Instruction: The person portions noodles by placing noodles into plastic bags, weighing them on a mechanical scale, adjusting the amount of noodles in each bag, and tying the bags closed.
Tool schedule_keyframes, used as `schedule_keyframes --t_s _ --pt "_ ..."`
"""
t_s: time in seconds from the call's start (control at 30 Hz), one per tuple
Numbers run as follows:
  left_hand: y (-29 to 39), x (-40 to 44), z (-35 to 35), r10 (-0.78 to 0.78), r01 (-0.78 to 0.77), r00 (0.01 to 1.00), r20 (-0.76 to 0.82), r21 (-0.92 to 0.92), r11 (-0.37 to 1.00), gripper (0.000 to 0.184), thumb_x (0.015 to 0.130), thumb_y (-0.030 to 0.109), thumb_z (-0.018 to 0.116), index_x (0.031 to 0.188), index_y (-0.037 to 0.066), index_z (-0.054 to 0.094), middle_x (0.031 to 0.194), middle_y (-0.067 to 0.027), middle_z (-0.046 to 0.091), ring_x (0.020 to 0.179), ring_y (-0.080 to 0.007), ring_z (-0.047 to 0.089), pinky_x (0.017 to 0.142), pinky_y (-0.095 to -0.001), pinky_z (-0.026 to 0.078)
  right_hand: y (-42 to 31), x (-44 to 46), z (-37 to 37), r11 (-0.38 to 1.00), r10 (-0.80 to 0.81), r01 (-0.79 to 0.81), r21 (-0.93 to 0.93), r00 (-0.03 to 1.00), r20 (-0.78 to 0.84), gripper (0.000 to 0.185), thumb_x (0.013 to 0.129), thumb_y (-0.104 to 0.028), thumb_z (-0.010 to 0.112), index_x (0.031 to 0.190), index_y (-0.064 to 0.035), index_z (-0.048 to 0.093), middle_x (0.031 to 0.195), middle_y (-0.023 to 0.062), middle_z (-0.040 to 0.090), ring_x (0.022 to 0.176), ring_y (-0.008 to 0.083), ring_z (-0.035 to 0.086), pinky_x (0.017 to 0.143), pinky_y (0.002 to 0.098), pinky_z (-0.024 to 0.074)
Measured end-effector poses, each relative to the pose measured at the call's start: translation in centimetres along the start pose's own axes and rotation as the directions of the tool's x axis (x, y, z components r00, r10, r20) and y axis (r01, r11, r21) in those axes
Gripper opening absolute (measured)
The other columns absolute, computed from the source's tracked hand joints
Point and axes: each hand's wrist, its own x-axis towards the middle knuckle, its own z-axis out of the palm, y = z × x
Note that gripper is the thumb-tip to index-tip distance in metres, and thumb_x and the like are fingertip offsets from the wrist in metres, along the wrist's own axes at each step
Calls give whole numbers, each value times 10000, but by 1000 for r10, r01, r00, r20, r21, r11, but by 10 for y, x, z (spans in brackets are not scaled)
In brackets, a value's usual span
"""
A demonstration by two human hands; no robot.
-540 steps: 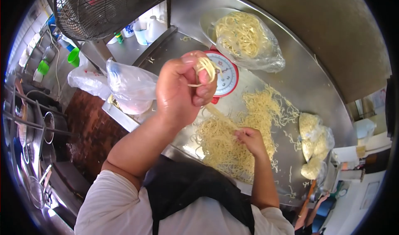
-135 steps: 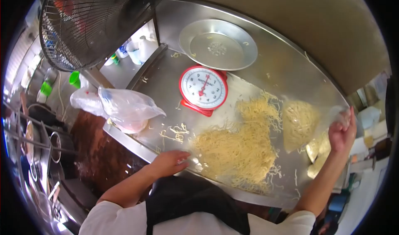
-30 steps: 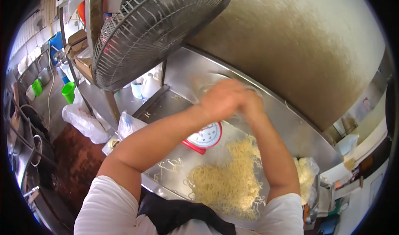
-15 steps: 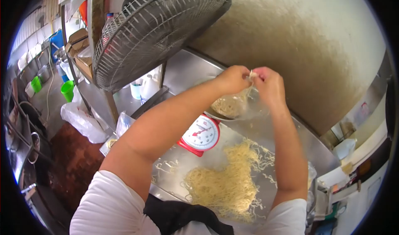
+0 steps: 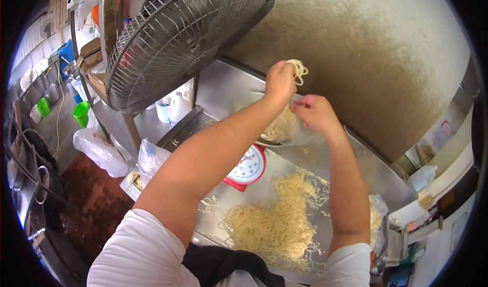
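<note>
Noodles (image 5: 298, 72) stick out past the top of our left hand (image 5: 281, 83), which is shut around them and held up in front of the wall (image 5: 351, 48). Our right hand (image 5: 316, 116) is a bit lower and to the right, with its thumb and fingers pinched on the top of a clear bag (image 5: 294, 130). The two hands are near each other but do not touch. The bag has more noodles in it and sits at the round metal pan (image 5: 274, 145), whose rim shows below it. Our left arm hides part of the pan.

Closer to us, a red scale (image 5: 247, 168) stands on the shiny metal tabletop (image 5: 356, 160). Our left arm covers some of it, so we cannot read its number. A big, flat noodle pile (image 5: 274, 223) lies between our arms, with loose bits around its edges. A white bag (image 5: 151, 161) is at the left side, and a filled bag (image 5: 376, 218) is just past our right arm. A big fan (image 5: 188, 48) hangs over the left part of the tabletop.
</note>
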Motion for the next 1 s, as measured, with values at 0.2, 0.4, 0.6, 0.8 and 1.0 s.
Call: schedule_keyframes --t_s 0.2,0.4,0.6,0.8,1.0 --pt "55 -17 32 -57 79 993 102 -229 970 162 857 178 432 750 77 500 566 -12 425 391 -95 329 354 -266 255 14 10 32 981 -59 66 181 997 -43 198 811 -179 676 771 15 659 584 39 576 491 104 535 466 276 419" --pt "131 -28 24 60 5 984 169 -360 933 190 877 209 401 736 109 481 532 28 328 411 -82 270 386 -254 201 65 19 47 995 51 -53 83 998 21 166 813 -163 665 745 -12 653 562 29 570 480 89 513 457 268 398" --pt "167 -74 -5 97 13 964 250 -406 914 256 921 276 376 757 104 472 541 37 304 436 -83 274 398 -246 223 70 36 41 997 28 -12 74 973 -230 104 768 -109 634 776 -10 665 607 60 606 523 123 541 498 302 434" --pt "176 -107 -43 152 -8 947 283 -452 892 300 942 342 348 765 131 466 544 63 290 431 -64 260 386 -228 217 78 41 38 968 -43 -2 -250 984 -173 121 743 -116 626 801 -20 672 671 89 635 625 148 585 591 332 466" --pt "167 -117 -63 74 17 977 200 -421 907 288 940 327 349 767 127 461 530 56 284 417 -74 250 382 -238 215 15 12 7 997 55 -39 70 970 -236 236 812 -258 668 720 -50 606 599 13 554 536 125 523 497 291 418"
